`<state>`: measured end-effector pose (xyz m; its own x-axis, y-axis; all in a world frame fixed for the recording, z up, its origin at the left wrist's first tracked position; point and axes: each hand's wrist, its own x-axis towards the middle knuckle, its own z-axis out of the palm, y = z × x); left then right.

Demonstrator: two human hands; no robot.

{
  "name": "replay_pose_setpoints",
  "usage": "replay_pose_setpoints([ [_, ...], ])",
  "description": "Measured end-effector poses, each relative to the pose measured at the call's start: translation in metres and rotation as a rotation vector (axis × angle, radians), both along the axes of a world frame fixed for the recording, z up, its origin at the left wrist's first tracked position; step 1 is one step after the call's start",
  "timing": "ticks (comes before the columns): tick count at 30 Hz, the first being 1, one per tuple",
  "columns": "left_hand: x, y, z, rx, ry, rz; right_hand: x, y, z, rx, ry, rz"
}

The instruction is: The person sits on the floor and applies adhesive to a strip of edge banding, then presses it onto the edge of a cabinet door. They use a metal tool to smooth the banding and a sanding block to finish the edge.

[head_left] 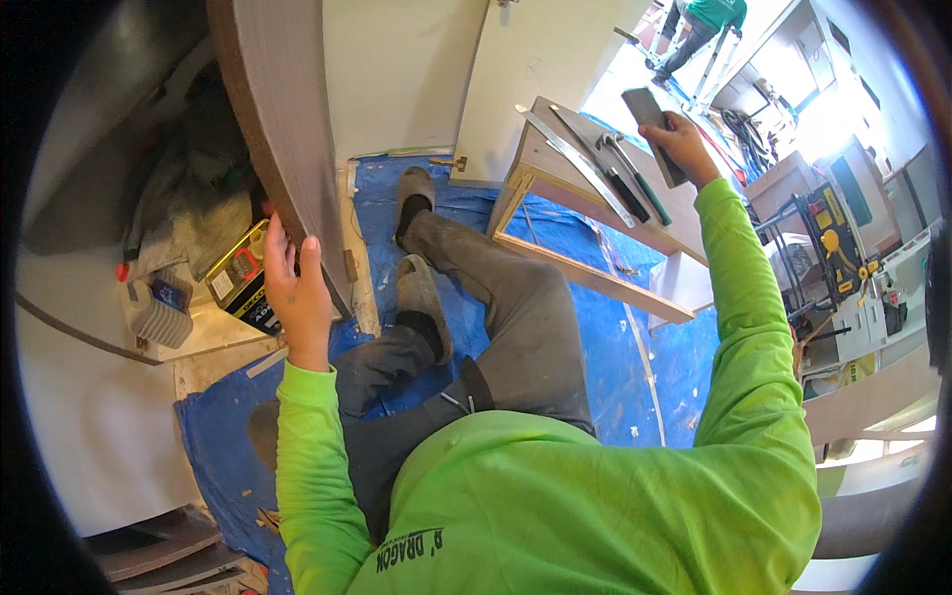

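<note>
At the left stands a tall brown cabinet door (pixel 288 109), its edge turned towards me. My left hand (pixel 300 297) is at that edge, thumb on one side and fingers on the other, with part of the grip hidden. My right hand (pixel 682 149) is raised over a wooden box-like bench (pixel 659 233) and wraps round a flat grey rectangular block (pixel 647 111). On the bench top lie a hammer (pixel 635 164), a long thin tool with a black handle (pixel 627 195) and a metal ruler (pixel 577 164).
Inside the cabinet are a yellow-and-black box (pixel 238 283) and a pale plastic jug (pixel 156 312). Blue sheeting (pixel 615 367) covers the floor around my legs. A pale door (pixel 535 69) stands beyond. Another person (pixel 709 15) is at a stepladder (pixel 722 69), far right.
</note>
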<state>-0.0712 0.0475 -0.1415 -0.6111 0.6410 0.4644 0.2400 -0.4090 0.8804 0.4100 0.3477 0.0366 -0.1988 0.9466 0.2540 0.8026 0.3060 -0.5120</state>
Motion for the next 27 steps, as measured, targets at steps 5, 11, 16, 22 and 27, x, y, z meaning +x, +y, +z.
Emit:
replay_pose_setpoints([
  [5, 0.001, -0.007, -0.054, -0.14, -0.072, 0.062, 0.049, 0.022, -0.058, 0.215, -0.438, -0.243],
  [11, -0.006, -0.008, -0.117, -0.302, -0.136, 0.007, 0.119, 0.046, -0.098, -0.082, -0.489, -0.368],
  [16, -0.014, -0.018, -0.157, -0.541, -0.047, 0.077, 0.123, 0.032, -0.122, -0.166, -0.458, -0.38],
  [22, -0.005, -0.036, -0.219, -0.709, 0.202, 0.161, 0.099, 0.05, -0.114, 0.185, -0.552, -0.316],
  [27, 0.016, -0.048, -0.22, -0.926, 0.238, -0.067, -0.037, 0.022, -0.11, 0.144, -0.346, 0.194],
])
